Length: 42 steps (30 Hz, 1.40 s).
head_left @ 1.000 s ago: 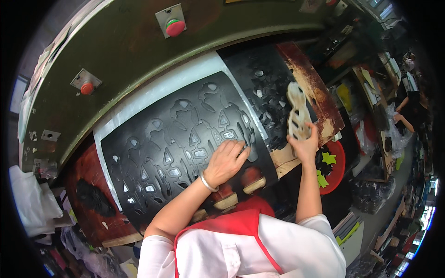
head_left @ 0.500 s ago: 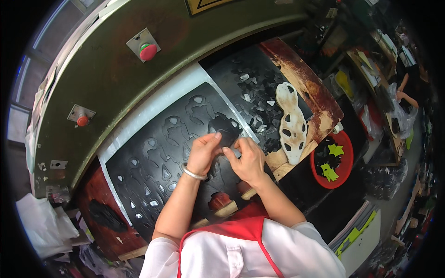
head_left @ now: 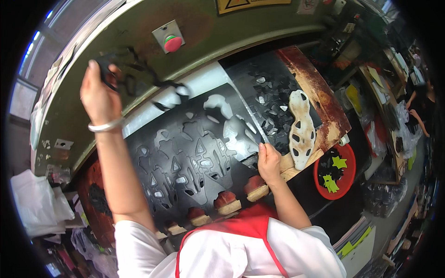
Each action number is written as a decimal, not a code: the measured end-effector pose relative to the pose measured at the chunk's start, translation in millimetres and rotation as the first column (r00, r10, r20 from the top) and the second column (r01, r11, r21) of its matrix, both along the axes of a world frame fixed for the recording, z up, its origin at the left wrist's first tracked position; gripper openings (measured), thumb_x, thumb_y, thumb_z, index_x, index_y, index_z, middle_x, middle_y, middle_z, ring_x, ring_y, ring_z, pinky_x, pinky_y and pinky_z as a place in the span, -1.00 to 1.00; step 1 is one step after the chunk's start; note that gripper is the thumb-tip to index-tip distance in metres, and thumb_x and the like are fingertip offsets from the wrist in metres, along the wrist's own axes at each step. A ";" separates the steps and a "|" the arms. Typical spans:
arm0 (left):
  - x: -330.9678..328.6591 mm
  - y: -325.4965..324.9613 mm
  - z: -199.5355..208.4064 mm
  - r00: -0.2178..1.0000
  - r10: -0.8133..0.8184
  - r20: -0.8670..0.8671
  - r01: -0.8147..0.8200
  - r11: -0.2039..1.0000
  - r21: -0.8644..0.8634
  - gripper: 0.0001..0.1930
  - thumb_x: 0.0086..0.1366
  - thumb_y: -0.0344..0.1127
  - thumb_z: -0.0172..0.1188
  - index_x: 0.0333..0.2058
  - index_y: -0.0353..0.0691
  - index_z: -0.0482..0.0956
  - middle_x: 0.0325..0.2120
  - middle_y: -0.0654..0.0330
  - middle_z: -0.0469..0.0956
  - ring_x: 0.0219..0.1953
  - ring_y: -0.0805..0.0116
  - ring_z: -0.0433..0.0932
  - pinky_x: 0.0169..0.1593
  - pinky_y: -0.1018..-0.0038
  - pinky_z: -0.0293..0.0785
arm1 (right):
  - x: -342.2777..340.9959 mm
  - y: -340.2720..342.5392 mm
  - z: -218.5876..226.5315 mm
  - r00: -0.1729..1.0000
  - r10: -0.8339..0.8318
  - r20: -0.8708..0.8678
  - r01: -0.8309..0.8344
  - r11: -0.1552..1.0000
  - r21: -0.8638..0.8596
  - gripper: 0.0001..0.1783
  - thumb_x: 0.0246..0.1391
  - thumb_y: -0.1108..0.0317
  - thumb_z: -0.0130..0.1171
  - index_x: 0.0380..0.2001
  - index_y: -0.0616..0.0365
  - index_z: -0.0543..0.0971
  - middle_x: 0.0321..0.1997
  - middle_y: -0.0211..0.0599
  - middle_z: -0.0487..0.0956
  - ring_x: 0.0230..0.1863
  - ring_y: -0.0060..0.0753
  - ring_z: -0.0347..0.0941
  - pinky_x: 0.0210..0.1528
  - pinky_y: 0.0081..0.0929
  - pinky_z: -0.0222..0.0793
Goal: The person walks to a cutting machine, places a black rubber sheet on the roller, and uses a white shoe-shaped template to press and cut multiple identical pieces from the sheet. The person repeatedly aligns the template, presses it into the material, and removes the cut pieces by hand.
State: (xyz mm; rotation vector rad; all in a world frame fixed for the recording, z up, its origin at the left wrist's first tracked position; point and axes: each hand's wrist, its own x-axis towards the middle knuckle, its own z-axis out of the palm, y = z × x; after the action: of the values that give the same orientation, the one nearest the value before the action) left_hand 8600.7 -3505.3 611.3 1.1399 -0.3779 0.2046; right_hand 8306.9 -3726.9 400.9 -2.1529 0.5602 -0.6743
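My left hand [head_left: 99,96], with a pale bangle at the wrist, is raised at the left over the machine's green front. Its fingers are closed on a black openwork cut-out piece [head_left: 132,78], which trails to the right and is smeared by motion. Below lies a black sheet [head_left: 236,173] full of cut shapes and openings, on a pale board [head_left: 204,76]. At the sheet's right edge is my right hand [head_left: 270,162], thumb and fingers pinched on that edge. Close by on the right rests a long white wavy plate [head_left: 301,116] with several holes.
Small black scraps [head_left: 266,99] are scattered at the far right of the work surface. A red bowl [head_left: 353,171] holds black and yellow-green pieces. A red push button [head_left: 173,43] projects from the green machine front. Far right, another person's arm [head_left: 419,121] shows.
My left hand has swung up and left, lifting the black openwork piece off the sheet. The right hand has parted from it and shifted right to the sheet's edge. The view has shifted slightly.
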 end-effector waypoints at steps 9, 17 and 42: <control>-116.1 13.3 -65.5 0.897 -0.199 0.395 -0.248 0.512 0.822 -0.79 0.35 -0.40 0.04 -0.15 -0.36 0.58 -0.22 0.09 0.61 -0.29 0.28 0.61 -0.16 0.41 0.53 | 3.1 -7.2 29.3 0.591 0.751 -0.294 -0.058 0.403 0.913 -0.45 0.30 -0.10 -0.12 -0.30 0.25 0.51 -0.66 -0.25 0.48 -0.69 -0.42 0.46 -0.73 -0.52 0.28; -228.4 8.4 -190.6 0.736 -0.620 0.271 -0.014 0.386 0.922 -0.64 0.09 -0.31 0.32 -0.12 -0.25 0.57 -0.14 0.04 0.51 -0.22 0.09 0.50 -0.16 0.26 0.44 | 18.1 -18.5 -22.5 0.622 0.667 0.410 -0.014 -0.514 0.857 -0.39 0.29 -0.18 -0.20 -0.39 0.17 0.54 -0.53 -0.39 0.47 -0.63 -0.44 0.36 -0.68 -0.59 0.13; 10.7 150.2 83.4 0.859 0.048 0.510 -0.410 0.661 0.628 -0.64 0.43 -0.23 0.00 0.15 -0.13 0.45 -0.03 0.29 0.53 -0.31 0.60 0.45 -0.21 0.65 0.40 | -27.0 82.1 25.3 0.873 0.485 -0.051 -0.487 0.872 -0.043 -0.72 -0.10 0.23 0.31 -0.42 0.20 0.52 -0.30 -0.06 0.52 -0.27 0.01 0.49 -0.23 -0.21 0.43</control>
State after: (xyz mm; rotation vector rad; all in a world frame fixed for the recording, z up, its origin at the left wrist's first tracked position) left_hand 8611.4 -3355.1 694.7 1.9515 -0.7736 0.6056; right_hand 8279.8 -3644.7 426.2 -2.2361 0.0017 -0.3691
